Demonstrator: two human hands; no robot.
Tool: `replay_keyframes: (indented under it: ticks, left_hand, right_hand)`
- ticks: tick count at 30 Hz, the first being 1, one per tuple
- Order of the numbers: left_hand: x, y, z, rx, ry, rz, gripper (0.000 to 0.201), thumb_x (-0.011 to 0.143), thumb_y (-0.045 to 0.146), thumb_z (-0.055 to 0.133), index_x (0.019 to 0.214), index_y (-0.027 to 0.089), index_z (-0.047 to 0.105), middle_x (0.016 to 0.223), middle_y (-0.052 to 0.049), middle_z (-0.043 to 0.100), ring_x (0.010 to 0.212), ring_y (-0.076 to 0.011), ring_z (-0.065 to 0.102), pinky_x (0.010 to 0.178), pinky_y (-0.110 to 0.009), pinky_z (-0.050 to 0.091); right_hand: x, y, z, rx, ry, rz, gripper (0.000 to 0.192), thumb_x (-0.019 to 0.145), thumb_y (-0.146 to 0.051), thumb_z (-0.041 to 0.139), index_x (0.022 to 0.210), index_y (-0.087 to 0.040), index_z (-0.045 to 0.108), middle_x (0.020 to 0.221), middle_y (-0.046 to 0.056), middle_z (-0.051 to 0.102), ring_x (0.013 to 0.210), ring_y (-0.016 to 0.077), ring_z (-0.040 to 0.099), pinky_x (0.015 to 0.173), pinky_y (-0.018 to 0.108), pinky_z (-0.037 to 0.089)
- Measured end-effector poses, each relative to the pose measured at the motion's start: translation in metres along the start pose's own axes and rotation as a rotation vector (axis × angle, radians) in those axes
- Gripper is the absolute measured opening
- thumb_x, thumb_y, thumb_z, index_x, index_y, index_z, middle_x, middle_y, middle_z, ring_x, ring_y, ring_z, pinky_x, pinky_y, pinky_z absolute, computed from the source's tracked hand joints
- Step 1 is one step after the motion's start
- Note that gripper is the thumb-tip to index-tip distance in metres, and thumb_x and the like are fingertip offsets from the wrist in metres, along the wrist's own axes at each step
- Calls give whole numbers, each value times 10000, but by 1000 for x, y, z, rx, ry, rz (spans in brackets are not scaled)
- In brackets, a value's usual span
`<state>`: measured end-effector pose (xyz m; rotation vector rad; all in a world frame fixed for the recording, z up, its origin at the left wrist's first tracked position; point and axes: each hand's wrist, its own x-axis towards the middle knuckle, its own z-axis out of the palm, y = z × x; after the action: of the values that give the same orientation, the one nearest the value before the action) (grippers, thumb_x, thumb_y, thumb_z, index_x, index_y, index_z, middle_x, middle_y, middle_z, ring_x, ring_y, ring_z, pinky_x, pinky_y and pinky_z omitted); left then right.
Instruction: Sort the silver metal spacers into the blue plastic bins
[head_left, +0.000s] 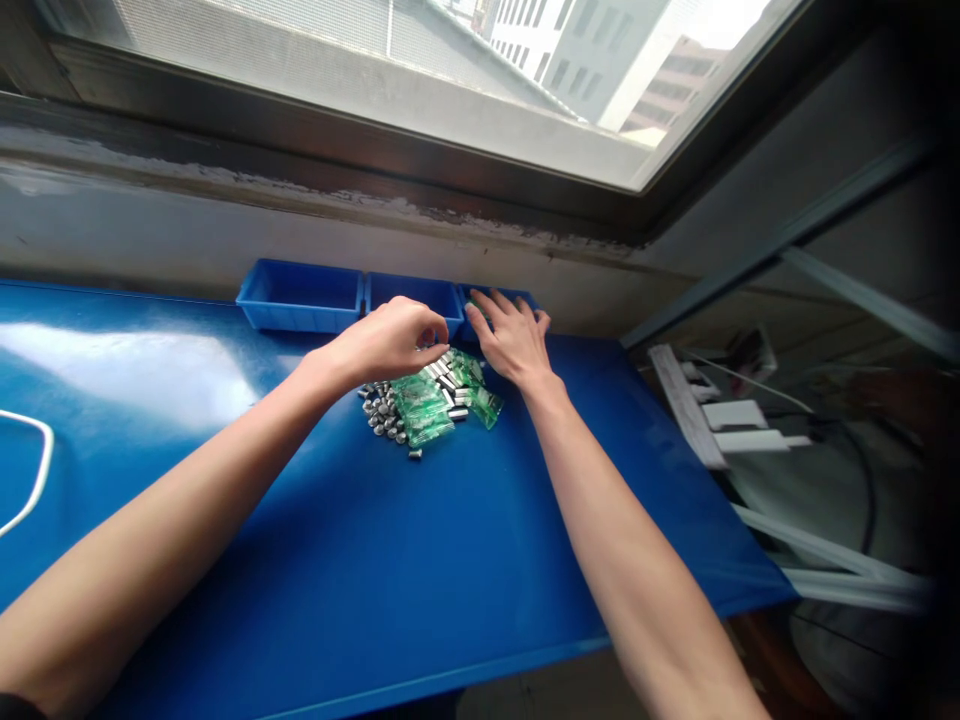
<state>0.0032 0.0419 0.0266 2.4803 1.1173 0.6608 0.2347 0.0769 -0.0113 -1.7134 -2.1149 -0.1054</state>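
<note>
My left hand [401, 335] hangs over a pile at the back of the blue table, in front of the middle blue bin [382, 288]. Its thumb and fingers are curled together; whatever lies between them is hidden. My right hand [514, 340] reaches to the right blue bin [466, 294] with its fingers spread over the opening. A bit of green shows inside that bin, mostly covered by the hand. In the pile lie small clear-green plastic packets [421, 412], several short silvery cylinders [459, 397] and dark rounded metal pieces [381, 412].
A third blue bin [300, 318] stands at the left end of the row, against the wall under the window. A white cable [46, 465] loops onto the blue table [420, 560] at left. Right of the table is a metal frame with white plugs [742, 440].
</note>
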Motion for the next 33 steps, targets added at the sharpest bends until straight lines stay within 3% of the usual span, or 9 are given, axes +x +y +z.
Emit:
replay_keyframes:
  ticks: [3, 5, 8, 11, 18, 22, 25, 29, 33]
  left_hand:
    - [-3, -2, -12, -56, -216, 67, 368, 870, 549, 754, 940, 193, 815, 872, -54, 781, 784, -187, 693, 679, -258, 463]
    - [-5, -3, -15, -51, -303, 50, 466, 745, 618, 848, 966, 210, 810, 911, -49, 790, 794, -194, 690, 668, -251, 453]
    - [-6, -5, -12, -22, -391, 5, 534, 611, 598, 929, 976, 230, 796, 946, -43, 794, 787, -202, 681, 652, -251, 441]
    - [-6, -6, -4, 20, -421, -5, 525, 577, 558, 948, 956, 237, 777, 917, -30, 777, 771, -202, 672, 636, -252, 431]
    - [-8, -3, -6, 57, -381, -4, 529, 587, 521, 947, 989, 239, 752, 975, -34, 766, 838, -214, 688, 643, -244, 434]
    - [-9, 2, -12, 49, -378, -2, 411, 650, 383, 882, 1025, 248, 780, 881, -13, 757, 733, -185, 670, 601, -249, 434]
    - [-10, 6, -17, 74, -346, 5, 269, 670, 261, 791, 938, 242, 810, 755, -12, 736, 659, -182, 639, 610, -273, 458]
    - [-9, 9, -26, 8, -217, -8, 99, 676, 202, 738, 747, 238, 797, 694, -34, 731, 692, -211, 661, 716, -318, 516]
    - [-8, 9, -33, -134, -46, -44, 87, 702, 241, 781, 780, 226, 815, 719, -33, 750, 737, -218, 706, 806, -349, 559]
  right_hand:
    - [-11, -9, -9, 17, 150, -63, 518, 1092, -526, 398, 1425, -257, 689, 1589, 104, 599, 1492, 411, 453, 1226, 653, 286]
    - [-23, -16, -14, 117, 185, -106, 457, 1080, -485, 440, 1293, -225, 749, 1461, 125, 692, 1371, 358, 574, 1180, 544, 395]
    - [-42, -23, -12, 328, 140, -158, 384, 1063, -478, 486, 1079, -231, 781, 1142, 110, 800, 1083, 295, 710, 1009, 437, 523]
    - [-57, -24, -1, 457, 166, -120, 381, 1051, -523, 511, 1010, -246, 770, 1030, 87, 805, 974, 273, 726, 940, 418, 545]
    - [-63, -19, 11, 640, 182, -80, 338, 1028, -513, 575, 1012, -241, 775, 1026, 67, 813, 942, 251, 735, 869, 387, 557]
    - [-63, -18, 7, 644, 204, -93, 345, 1027, -509, 570, 1024, -238, 784, 1055, 77, 819, 972, 259, 740, 844, 389, 558]
    - [-63, -17, 6, 649, 215, -84, 365, 1026, -526, 562, 1013, -240, 789, 1051, 77, 822, 953, 260, 745, 853, 400, 566]
    - [-63, -17, 6, 653, 234, -66, 368, 1018, -541, 574, 992, -247, 793, 1021, 70, 822, 928, 262, 749, 856, 406, 572]
    - [-64, -18, 2, 738, 235, -45, 345, 1000, -552, 617, 997, -256, 794, 1012, 60, 819, 917, 260, 751, 874, 410, 579]
